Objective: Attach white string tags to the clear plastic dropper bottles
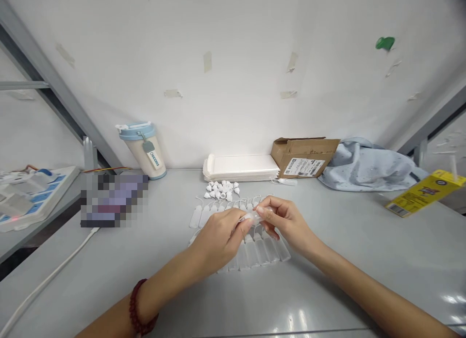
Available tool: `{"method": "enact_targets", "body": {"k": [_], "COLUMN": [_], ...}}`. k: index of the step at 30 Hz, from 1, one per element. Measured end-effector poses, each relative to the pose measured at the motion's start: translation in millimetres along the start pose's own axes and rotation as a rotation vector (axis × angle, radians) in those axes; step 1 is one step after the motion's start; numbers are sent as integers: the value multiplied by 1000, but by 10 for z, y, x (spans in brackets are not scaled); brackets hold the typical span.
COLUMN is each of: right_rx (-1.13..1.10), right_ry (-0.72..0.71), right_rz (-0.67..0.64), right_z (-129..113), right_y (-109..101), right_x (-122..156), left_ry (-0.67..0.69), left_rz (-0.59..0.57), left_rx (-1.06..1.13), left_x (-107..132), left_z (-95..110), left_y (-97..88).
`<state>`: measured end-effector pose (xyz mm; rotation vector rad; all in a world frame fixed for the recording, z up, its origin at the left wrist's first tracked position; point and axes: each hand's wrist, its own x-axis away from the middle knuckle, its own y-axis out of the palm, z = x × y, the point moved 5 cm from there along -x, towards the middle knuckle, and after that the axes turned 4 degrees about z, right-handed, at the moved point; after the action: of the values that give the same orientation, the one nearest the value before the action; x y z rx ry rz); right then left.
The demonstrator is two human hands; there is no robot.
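Observation:
My left hand (pixel 218 233) and my right hand (pixel 286 221) meet over the middle of the table, both closed on a small translucent plastic bottle (pixel 255 217). My left fingers grip its near left part, while the right thumb and fingers pinch its other end. Most of it is hidden by the fingers. Beneath and in front of my hands lies a row of translucent flat bottles (pixel 260 250) with thin loops. Behind my left hand is another row of similar pale bottles (pixel 196 216), partly covered. Beyond them sits a loose pile of small white caps (pixel 221 189).
At the wall stand a stack of white flat trays (pixel 242 167), a cardboard box (pixel 306 157) and a bunched blue cloth (pixel 364 166). A yellow drink carton (pixel 424 193) is right. Leftward are a tumbler (pixel 143 151), a pixelated device (pixel 114 202), its white cable (pixel 54 268) and a power strip (pixel 54 192).

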<state>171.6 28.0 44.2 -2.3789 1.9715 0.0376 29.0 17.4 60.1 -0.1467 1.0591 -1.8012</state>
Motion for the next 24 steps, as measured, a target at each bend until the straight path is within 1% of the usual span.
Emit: {"method": "enact_targets", "body": {"k": [2, 4, 8, 12, 16, 20, 24], "right_rx": [13, 29, 53, 48, 56, 41, 36], "right_ry": [-13, -15, 3, -8, -18, -21, -12], "right_rz": [11, 15, -1, -20, -25, -26, 15], "right_z": [-18, -25, -12, -20, -26, -13, -10], "right_y": [-4, -8, -3, 16, 17, -3, -20], "right_x": [-2, -7, -10, -5, -12, -15, 3], "left_ry": [-117, -200, -305, -394, -406, -366, -320], "left_rz": [-44, -85, -155, -175, -142, -112, -87], "left_rx": [91, 169, 365, 539, 541, 467, 420], "left_x": [-16, -24, -18, -14, -22, -14, -6], "left_z": [-12, -30, -89, -135, -134, -124, -104], "left_y": [-19, -20, 29, 62, 46, 39, 37]}}
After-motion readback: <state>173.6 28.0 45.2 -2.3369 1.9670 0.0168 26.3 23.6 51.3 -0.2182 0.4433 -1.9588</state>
